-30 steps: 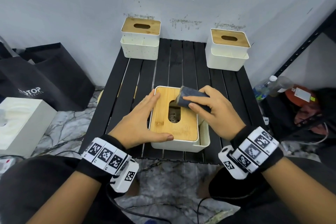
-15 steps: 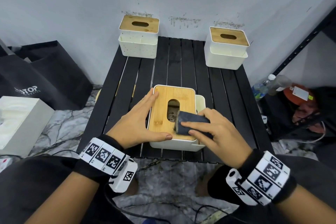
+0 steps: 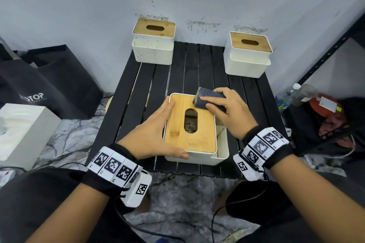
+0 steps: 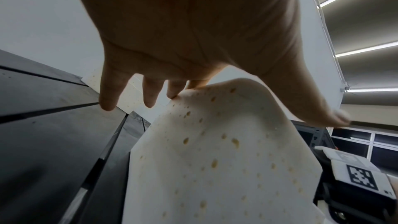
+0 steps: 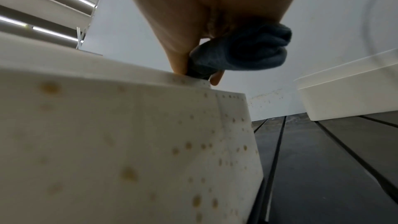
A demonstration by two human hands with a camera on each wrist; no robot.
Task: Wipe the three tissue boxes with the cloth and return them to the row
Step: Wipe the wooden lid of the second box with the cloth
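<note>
Your left hand lies flat-fingered, bracing the near tissue box on the surface. Your right hand grips the folded cloth, pressing it onto the lid's far corner.

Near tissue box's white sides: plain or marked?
Marked: the near tissue box has brownish-yellow spots on its white sides, clearest in the right wrist view.

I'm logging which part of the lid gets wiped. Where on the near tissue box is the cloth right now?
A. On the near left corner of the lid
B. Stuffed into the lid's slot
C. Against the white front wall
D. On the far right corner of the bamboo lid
D: the right hand presses the folded dark cloth onto the far right corner of the near tissue box lid, clear of the slot.
</note>
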